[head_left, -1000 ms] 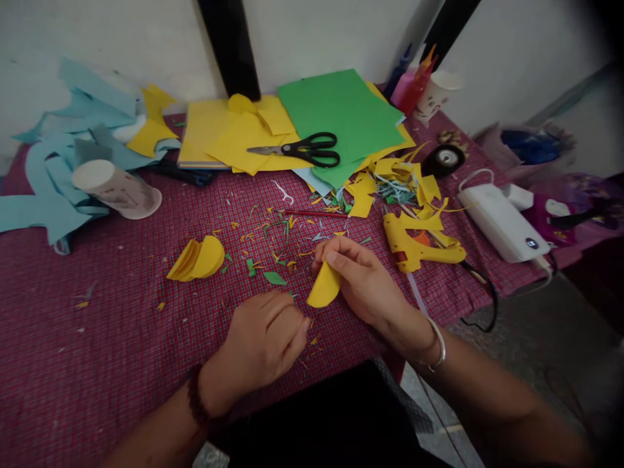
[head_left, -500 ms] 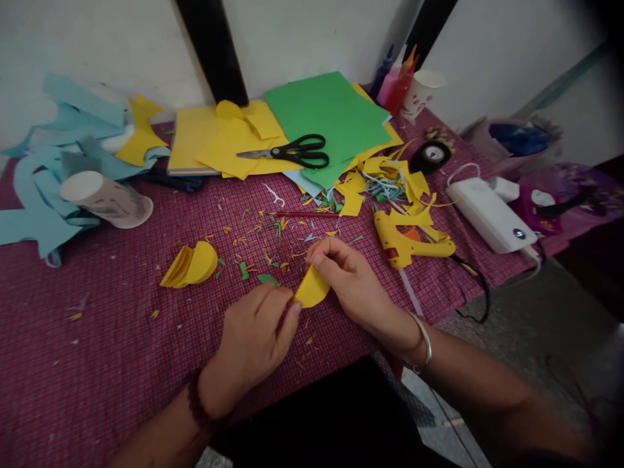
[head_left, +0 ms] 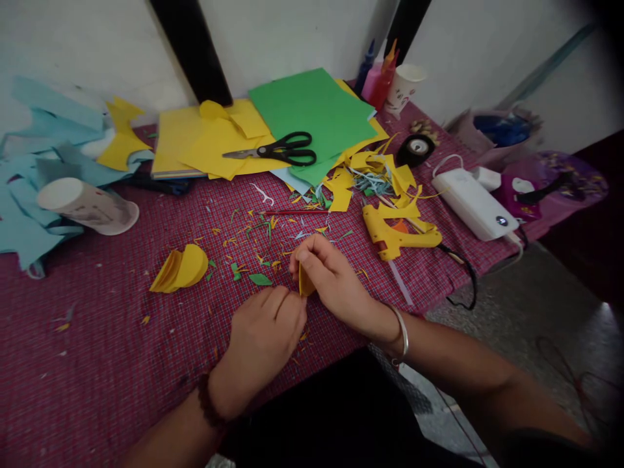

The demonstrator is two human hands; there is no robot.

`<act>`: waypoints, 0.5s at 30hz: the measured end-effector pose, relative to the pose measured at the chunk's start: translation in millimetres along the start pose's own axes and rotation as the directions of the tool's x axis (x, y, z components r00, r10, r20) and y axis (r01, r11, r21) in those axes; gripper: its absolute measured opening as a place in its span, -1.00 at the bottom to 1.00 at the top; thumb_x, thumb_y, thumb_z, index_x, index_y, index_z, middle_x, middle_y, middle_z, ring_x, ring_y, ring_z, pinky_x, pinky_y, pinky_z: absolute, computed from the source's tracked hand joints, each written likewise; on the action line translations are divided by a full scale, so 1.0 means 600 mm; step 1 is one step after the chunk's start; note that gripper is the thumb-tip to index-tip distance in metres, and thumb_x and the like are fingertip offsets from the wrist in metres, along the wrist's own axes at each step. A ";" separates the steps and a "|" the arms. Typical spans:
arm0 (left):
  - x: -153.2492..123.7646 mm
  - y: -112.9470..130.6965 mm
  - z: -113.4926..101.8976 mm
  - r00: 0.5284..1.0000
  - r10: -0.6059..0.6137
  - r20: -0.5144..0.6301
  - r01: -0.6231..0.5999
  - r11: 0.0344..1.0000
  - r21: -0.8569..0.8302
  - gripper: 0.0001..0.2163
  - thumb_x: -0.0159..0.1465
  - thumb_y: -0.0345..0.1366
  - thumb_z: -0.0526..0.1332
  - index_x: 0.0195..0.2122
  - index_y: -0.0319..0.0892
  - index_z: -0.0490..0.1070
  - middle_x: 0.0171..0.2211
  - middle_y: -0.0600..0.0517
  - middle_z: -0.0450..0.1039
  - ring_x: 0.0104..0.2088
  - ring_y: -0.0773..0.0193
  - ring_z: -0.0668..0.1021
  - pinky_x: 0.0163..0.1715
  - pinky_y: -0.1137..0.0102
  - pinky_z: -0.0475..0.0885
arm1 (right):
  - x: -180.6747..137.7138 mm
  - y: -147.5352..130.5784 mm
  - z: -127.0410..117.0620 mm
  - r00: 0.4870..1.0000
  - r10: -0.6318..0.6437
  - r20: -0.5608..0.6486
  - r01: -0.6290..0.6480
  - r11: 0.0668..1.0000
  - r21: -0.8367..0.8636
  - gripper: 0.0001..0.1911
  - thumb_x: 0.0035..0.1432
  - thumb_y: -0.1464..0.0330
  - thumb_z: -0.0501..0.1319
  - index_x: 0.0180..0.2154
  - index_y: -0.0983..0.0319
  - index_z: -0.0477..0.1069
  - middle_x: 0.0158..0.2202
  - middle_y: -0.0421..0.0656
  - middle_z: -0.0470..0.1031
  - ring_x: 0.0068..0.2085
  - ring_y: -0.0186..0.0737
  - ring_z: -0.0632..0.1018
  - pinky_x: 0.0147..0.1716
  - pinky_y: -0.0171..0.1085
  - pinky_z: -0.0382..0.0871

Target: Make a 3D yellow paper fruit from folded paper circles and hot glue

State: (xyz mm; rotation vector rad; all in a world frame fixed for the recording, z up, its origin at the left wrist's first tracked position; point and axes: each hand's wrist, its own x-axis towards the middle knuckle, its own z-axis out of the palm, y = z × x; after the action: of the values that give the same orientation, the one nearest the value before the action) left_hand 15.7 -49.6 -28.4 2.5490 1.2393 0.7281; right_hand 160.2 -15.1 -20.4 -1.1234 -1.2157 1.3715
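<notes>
Pinched between thumb and fingers of the right hand (head_left: 331, 279), a folded yellow paper piece (head_left: 305, 284) is held just left of the glue gun (head_left: 394, 235); the left hand (head_left: 266, 331) is closed on its lower edge. Light, thin, easily creased — best gripped along the fold.

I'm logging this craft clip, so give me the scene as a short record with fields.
surface: table under a red checked cloth
right hand: pinches a yellow paper piece
left hand: fingers curled at the same piece
left of hands: stack of yellow folded circles
right of hands: yellow glue gun
far side: scissors on yellow sheets, green sheet
lying on its side: paper cup
</notes>
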 end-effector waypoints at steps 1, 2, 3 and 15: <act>0.000 -0.001 -0.001 1.000 -0.019 -0.003 0.019 0.999 -0.040 -0.79 0.25 -0.47 0.11 -0.53 -0.17 0.30 -0.56 0.06 0.31 -0.49 0.28 0.35 -0.47 0.35 0.19 | 0.000 0.001 0.000 1.000 -0.002 0.005 0.002 1.000 0.006 -0.81 0.26 0.33 0.04 -0.41 0.21 0.26 -0.47 -0.28 0.31 -0.49 -0.39 0.32 -0.49 -0.32 0.22; 0.001 -0.002 -0.002 0.999 -0.044 -0.005 0.043 0.995 -0.090 -0.78 0.25 -0.46 0.10 -0.55 -0.17 0.28 -0.57 0.08 0.30 -0.50 0.30 0.35 -0.48 0.37 0.20 | -0.001 0.002 -0.001 1.000 -0.004 0.012 0.003 1.000 0.016 -0.81 0.26 0.32 0.05 -0.41 0.21 0.26 -0.48 -0.28 0.30 -0.49 -0.39 0.32 -0.49 -0.32 0.21; 0.001 -0.003 -0.005 0.997 -0.079 -0.005 0.078 0.986 -0.147 -0.76 0.26 -0.44 0.09 -0.57 -0.16 0.25 -0.58 0.09 0.28 -0.52 0.32 0.35 -0.49 0.39 0.21 | -0.001 0.003 -0.002 1.000 -0.004 0.020 0.004 1.000 0.030 -0.81 0.26 0.30 0.05 -0.41 0.20 0.25 -0.48 -0.29 0.29 -0.49 -0.39 0.31 -0.49 -0.32 0.21; 0.016 -0.012 -0.012 0.906 -0.403 0.127 0.399 0.717 -0.572 -0.72 0.30 -0.20 0.10 -0.54 -0.14 0.17 -0.59 0.16 0.17 -0.57 0.41 0.25 -0.59 0.48 0.19 | 0.000 -0.003 -0.007 0.989 -0.041 0.145 0.030 0.997 0.073 -0.86 0.17 0.31 0.18 -0.41 0.21 0.29 -0.47 -0.28 0.27 -0.44 -0.37 0.31 -0.47 -0.33 0.22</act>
State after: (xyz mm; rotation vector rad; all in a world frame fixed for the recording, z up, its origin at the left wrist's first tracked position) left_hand 12.3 -37.7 -21.6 1.6995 1.2584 0.8494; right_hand 164.4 -14.4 -18.6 -0.9609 -1.2749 1.4797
